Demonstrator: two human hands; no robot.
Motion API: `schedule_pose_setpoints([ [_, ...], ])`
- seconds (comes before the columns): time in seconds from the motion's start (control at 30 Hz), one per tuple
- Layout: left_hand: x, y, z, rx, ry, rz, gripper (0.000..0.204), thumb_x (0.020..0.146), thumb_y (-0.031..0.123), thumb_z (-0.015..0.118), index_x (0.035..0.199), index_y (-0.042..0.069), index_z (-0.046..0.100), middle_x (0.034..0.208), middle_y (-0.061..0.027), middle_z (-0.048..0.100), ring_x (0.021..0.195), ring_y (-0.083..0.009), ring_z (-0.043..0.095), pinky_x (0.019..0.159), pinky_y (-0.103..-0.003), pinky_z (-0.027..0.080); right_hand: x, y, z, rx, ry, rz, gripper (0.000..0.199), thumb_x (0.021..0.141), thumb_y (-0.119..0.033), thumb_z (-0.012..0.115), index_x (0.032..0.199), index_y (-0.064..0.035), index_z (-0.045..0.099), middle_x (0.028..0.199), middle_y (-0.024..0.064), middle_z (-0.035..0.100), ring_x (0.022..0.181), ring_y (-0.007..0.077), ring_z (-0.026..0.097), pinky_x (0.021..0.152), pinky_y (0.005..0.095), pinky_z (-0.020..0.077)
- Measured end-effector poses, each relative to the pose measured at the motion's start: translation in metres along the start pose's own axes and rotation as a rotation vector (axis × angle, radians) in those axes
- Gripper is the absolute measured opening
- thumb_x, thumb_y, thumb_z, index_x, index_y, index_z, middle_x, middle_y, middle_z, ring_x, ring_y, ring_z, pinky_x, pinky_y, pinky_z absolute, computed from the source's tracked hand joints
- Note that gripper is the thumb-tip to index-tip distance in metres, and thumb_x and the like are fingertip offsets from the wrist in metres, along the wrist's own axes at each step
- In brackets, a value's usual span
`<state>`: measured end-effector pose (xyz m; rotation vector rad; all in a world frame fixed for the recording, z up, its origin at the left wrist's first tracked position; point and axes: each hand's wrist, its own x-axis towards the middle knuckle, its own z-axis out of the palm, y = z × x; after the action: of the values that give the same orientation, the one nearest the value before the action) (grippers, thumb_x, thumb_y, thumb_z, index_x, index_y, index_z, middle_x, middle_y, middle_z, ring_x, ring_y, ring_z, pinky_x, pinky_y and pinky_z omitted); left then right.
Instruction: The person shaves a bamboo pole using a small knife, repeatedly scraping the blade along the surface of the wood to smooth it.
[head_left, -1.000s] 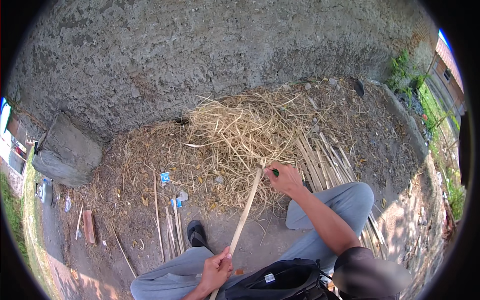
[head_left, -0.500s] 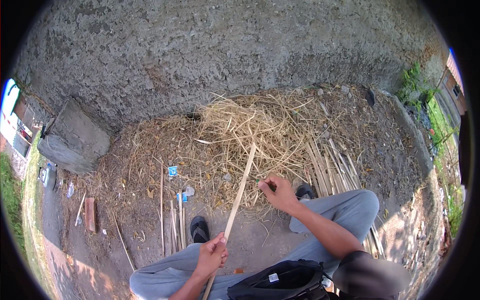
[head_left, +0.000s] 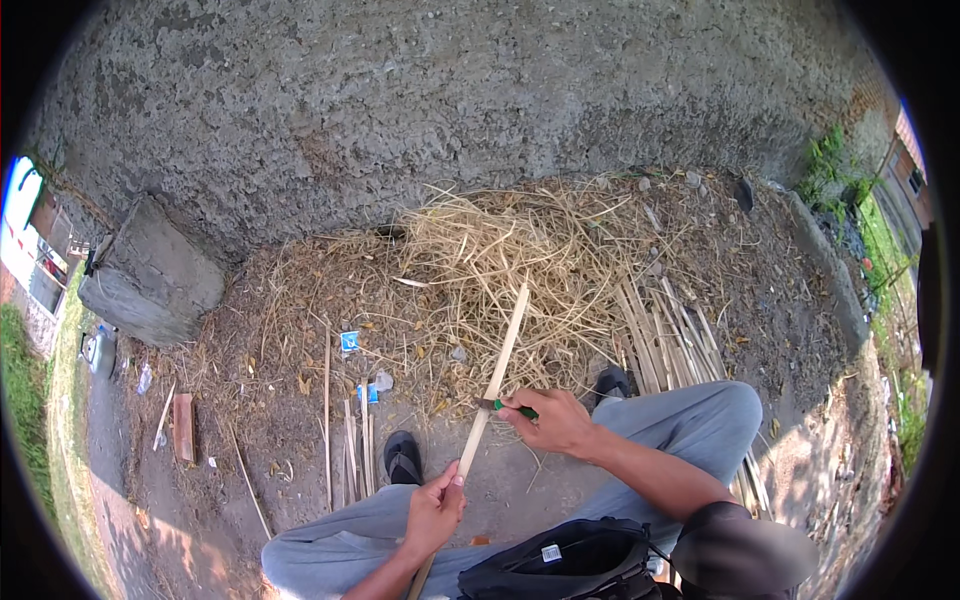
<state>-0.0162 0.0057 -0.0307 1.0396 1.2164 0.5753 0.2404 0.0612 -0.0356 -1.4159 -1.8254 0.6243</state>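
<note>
A long pale bamboo strip [head_left: 509, 340] slants up and away from my lap. My left hand [head_left: 434, 512] grips it low down, thumb along its edge. In my right hand [head_left: 548, 422] is a knife [head_left: 513, 408] with a green handle, fingers wrapped round it. Its short dark blade lies across the strip, partway between my left hand and the far end. Beyond the strip's tip rises a heap of thin shavings [head_left: 490, 240].
Cut strips [head_left: 665, 335] lie in a bundle beyond my right knee, and several [head_left: 357, 450] more near my left foot. A rough wall [head_left: 450, 100] stands behind the shavings. A concrete block [head_left: 160, 270], a kettle [head_left: 99, 352] and a brick [head_left: 183, 428] are to the left. A black bag [head_left: 560, 565] rests on my lap.
My right hand has moved down and nearer, bringing the knife blade onto the strip. The strip's far end has shifted slightly right; my left hand still holds it.
</note>
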Motion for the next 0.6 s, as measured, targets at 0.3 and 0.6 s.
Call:
schedule_pose_setpoints([
  [0.3, -0.004, -0.006, 0.006, 0.299, 0.064, 0.167, 0.025, 0.104, 0.020, 0.053, 0.107, -0.002, 0.065, 0.059, -0.0044, 0.054, 0.052, -0.0092, 0.051, 0.049, -0.029, 0.042, 0.002, 0.002, 0.001, 0.012, 0.060, -0.057, 0.021, 0.090, -0.027, 0.072, 0.090, -0.0071, 0.065, 0.091, 0.0101, 0.075, 0.068, 0.0318, 0.071, 0.056, 0.0406, 0.0550],
  [0.6, -0.019, 0.016, 0.011, 0.642, 0.138, 0.281, 0.021, 0.102, 0.016, 0.053, 0.096, -0.001, 0.064, 0.060, -0.0116, 0.061, 0.049, -0.0191, 0.062, 0.048, -0.033, 0.046, 0.002, 0.002, 0.000, -0.141, 0.176, -0.134, 0.018, 0.086, -0.024, 0.076, 0.083, -0.0093, 0.066, 0.084, 0.0066, 0.074, 0.057, 0.0276, 0.068, 0.045, 0.0367, 0.0496],
])
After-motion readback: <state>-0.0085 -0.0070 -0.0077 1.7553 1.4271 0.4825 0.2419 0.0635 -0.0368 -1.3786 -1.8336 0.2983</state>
